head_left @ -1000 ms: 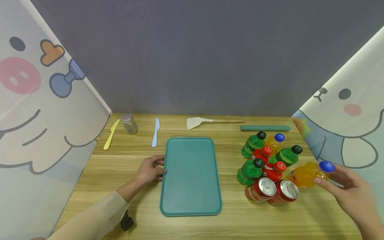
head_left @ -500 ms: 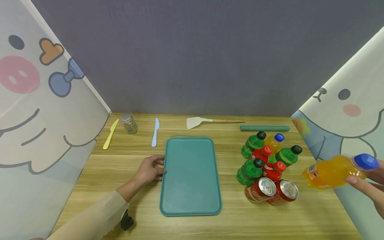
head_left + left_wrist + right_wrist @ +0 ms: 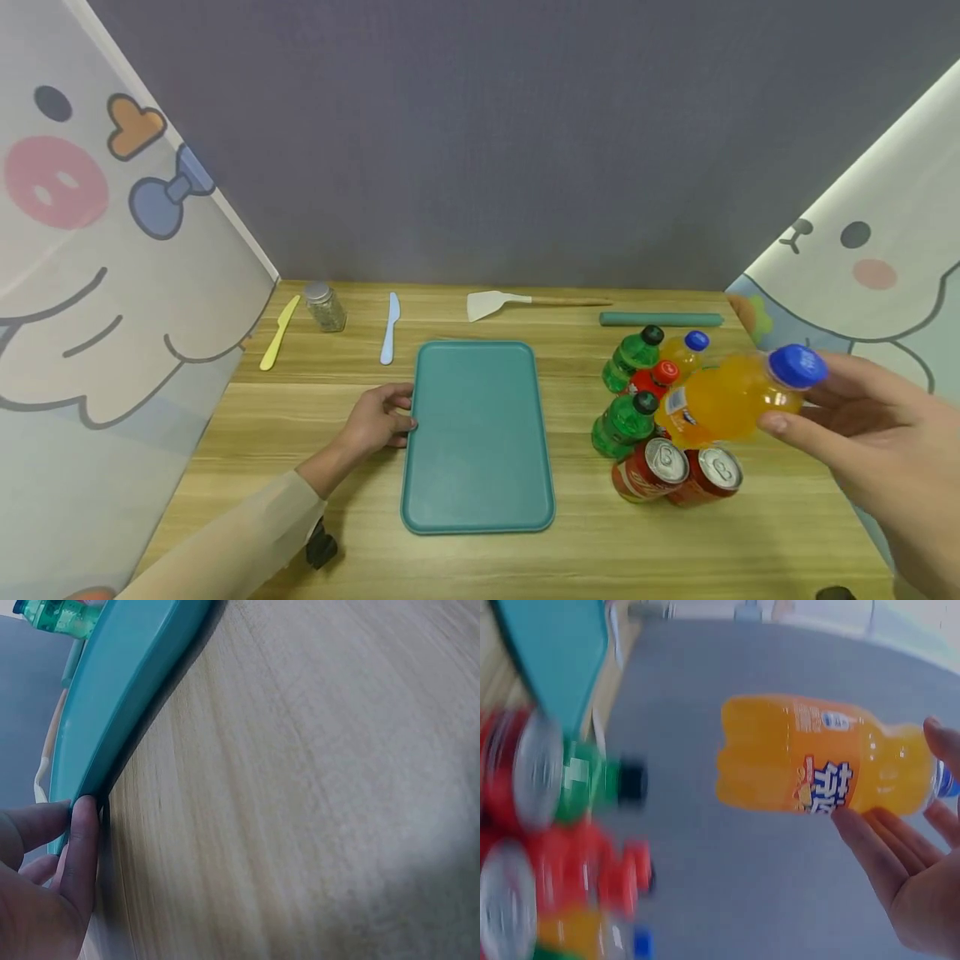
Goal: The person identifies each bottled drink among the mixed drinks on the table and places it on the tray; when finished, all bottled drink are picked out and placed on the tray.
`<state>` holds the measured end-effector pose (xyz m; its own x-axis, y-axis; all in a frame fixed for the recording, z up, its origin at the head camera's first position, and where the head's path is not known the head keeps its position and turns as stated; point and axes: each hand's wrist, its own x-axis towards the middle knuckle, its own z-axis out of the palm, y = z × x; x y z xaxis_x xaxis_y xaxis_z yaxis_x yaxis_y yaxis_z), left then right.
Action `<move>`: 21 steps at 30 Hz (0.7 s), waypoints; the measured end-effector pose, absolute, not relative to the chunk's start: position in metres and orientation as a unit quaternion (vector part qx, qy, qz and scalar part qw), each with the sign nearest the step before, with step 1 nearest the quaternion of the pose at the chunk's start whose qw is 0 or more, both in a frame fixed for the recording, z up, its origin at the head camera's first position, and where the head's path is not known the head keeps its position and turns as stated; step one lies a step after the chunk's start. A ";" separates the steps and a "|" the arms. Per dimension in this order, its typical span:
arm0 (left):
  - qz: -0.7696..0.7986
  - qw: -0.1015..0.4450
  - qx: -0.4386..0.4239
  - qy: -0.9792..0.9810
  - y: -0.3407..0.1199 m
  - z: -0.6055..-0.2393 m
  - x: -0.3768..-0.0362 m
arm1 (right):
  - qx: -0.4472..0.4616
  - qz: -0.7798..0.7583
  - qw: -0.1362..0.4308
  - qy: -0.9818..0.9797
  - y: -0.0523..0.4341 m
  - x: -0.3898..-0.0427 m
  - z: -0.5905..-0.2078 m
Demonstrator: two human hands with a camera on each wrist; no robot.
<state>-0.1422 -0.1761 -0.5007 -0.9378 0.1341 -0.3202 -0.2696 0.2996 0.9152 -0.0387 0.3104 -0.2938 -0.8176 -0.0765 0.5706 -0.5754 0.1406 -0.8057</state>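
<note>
My right hand (image 3: 873, 437) grips an orange soda bottle (image 3: 723, 404) near its blue-capped neck. The bottle is in the air, tipped almost sideways with its base to the left, above the drinks group. In the right wrist view, the soda bottle (image 3: 795, 754) shows its label, and the fingers hold its cap end. My left hand (image 3: 375, 421) is at the left edge of a teal tray (image 3: 476, 442). In the left wrist view, thumb and fingers of the left hand (image 3: 45, 885) pinch the rim of the tray (image 3: 112, 690).
Green bottles (image 3: 624, 425), a red-capped bottle (image 3: 654, 379), another orange bottle (image 3: 684, 354) and two red cans (image 3: 651, 471) cluster right of the tray. Along the back lie a spatula (image 3: 491, 304), a teal rod (image 3: 660, 319), a blue knife (image 3: 389, 329), a jar (image 3: 326, 308) and a yellow knife (image 3: 279, 333).
My right hand lifted the orange soda bottle off to the right, then brought it back left and up over the other drinks. The left hand and tray have stayed put.
</note>
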 end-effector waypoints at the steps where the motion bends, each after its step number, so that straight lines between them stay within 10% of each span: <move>1: 0.591 0.171 -0.043 0.787 -0.176 -0.500 -0.142 | 0.226 0.624 0.198 -0.722 0.301 -0.040 -0.294; 21: 0.596 0.175 -0.042 0.782 -0.176 -0.499 -0.142 | 0.178 0.597 0.076 -0.779 0.130 -0.110 -0.358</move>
<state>-0.1424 -0.1761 -0.4986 -0.9353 0.1435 -0.3235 -0.2739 0.2850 0.9186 -0.1105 0.1302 -0.3585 -0.9247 -0.1863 0.3319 -0.3689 0.2241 -0.9020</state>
